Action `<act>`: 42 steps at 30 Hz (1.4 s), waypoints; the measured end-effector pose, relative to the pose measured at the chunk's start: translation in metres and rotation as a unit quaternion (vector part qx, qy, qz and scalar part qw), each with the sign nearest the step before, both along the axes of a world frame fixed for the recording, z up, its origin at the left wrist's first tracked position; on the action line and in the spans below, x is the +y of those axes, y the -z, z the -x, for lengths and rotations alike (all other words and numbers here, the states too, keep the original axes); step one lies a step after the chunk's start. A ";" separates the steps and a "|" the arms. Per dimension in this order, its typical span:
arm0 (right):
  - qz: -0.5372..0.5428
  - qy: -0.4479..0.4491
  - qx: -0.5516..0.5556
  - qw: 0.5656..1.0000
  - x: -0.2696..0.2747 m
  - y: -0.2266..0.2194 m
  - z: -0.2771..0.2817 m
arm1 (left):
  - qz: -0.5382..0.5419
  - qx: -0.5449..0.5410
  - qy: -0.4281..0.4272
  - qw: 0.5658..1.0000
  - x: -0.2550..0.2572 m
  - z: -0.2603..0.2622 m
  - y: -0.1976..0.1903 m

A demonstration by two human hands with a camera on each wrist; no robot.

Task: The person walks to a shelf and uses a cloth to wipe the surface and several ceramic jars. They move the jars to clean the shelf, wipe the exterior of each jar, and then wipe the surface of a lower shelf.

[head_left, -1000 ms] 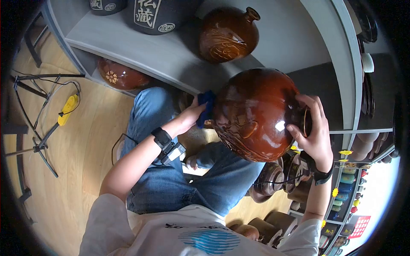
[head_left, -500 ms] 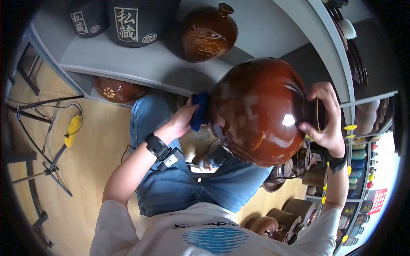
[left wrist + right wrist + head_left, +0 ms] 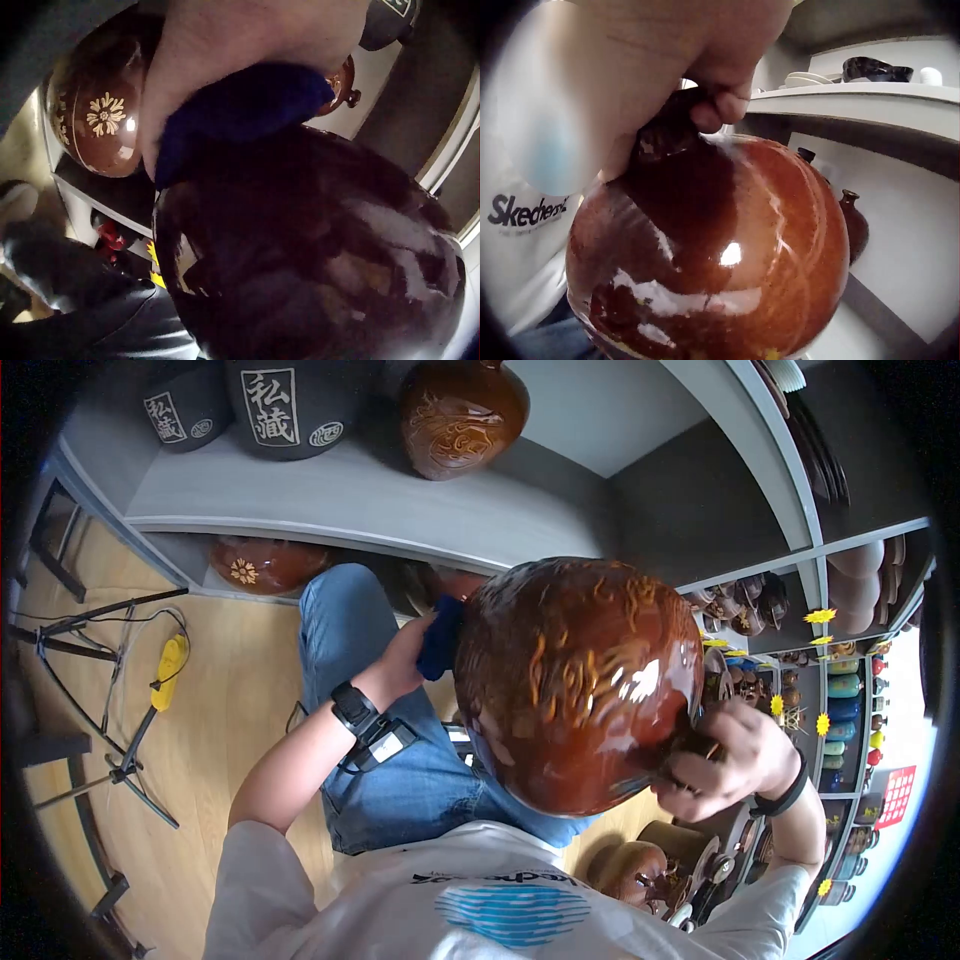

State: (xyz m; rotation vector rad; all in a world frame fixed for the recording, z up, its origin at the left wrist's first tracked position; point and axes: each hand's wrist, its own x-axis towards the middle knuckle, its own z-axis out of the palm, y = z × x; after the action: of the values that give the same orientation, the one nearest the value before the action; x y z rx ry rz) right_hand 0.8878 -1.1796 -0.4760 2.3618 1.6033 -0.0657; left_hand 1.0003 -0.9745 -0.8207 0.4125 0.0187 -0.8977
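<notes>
A big round glazed brown jar (image 3: 580, 690) lies on its side above the person's lap, its raised carved pattern facing the head camera. The right hand (image 3: 745, 755) grips it by its narrow neck, fingers curled round; the right wrist view shows the dark neck (image 3: 667, 139) partly covered by this hand. At the opposite end, the left hand (image 3: 402, 658) holds a dark blue cloth (image 3: 440, 638) against the jar's base. In the left wrist view the bunched cloth (image 3: 240, 112) lies between that hand and the dark glossy surface.
A grey shelf (image 3: 300, 495) ahead bears black jars (image 3: 290, 410) with white characters and a smaller brown carved jar (image 3: 465, 420). Beneath it sits a brown jar with a flower mark (image 3: 262, 565). A stand (image 3: 110, 730) with a yellow power strip (image 3: 170, 670) is at left; several pots (image 3: 640, 875) are at lower right.
The jar has been turned so that its carved pattern came round to face upward. Its neck and the right hand have swung toward the person's body. The left hand keeps the cloth at the base.
</notes>
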 end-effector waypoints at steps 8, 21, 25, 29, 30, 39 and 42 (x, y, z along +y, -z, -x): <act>-0.029 0.010 -0.030 0.999 -0.050 0.022 0.048 | -0.100 -0.113 -0.082 0.985 0.007 0.016 -0.055; -0.108 0.141 0.000 0.984 -0.081 0.034 0.080 | -0.143 -0.142 -0.059 0.978 -0.013 0.014 -0.071; -0.149 0.144 0.035 0.978 -0.061 0.024 0.060 | -0.161 -0.076 -0.038 0.983 -0.016 0.012 -0.075; -0.173 0.113 0.044 0.977 -0.054 0.023 0.035 | -0.167 -0.040 0.015 0.985 -0.015 0.005 -0.061; -0.185 0.127 0.045 0.973 -0.050 0.022 0.028 | -0.159 -0.052 0.028 0.986 -0.014 0.003 -0.054; -0.223 0.183 0.073 0.955 -0.026 0.036 -0.009 | -0.326 -0.269 -0.037 0.906 0.026 -0.022 -0.052; -0.188 0.202 0.086 0.957 -0.021 0.048 -0.012 | -0.342 -0.313 -0.057 0.884 0.053 -0.030 -0.056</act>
State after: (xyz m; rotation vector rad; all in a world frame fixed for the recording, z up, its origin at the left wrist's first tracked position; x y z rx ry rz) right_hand 0.9000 -1.2011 -0.5244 3.0290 1.2604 -0.0534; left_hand 1.0300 -0.9215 -0.7650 1.3405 -0.2395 -0.5841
